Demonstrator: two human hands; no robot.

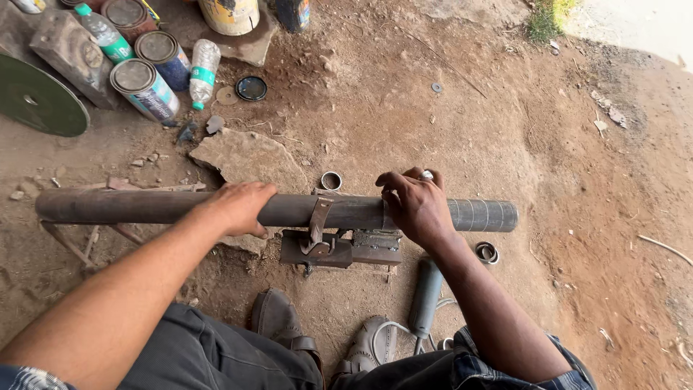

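Observation:
A long dark steel pipe lies level across a low metal vise on the dirt floor. Chalk rings mark its right end. My left hand is wrapped over the pipe just left of the vise strap. On the right of the strap, my right hand rests on top of the pipe with its fingers curled, a small pale object at the fingertips. Two cut pipe rings lie on the ground, one behind the pipe and one to the right.
An angle grinder with its cable lies by my feet. Paint tins, plastic bottles, a green cutting disc and a flat stone sit at the back left. A metal stand props the pipe's left end.

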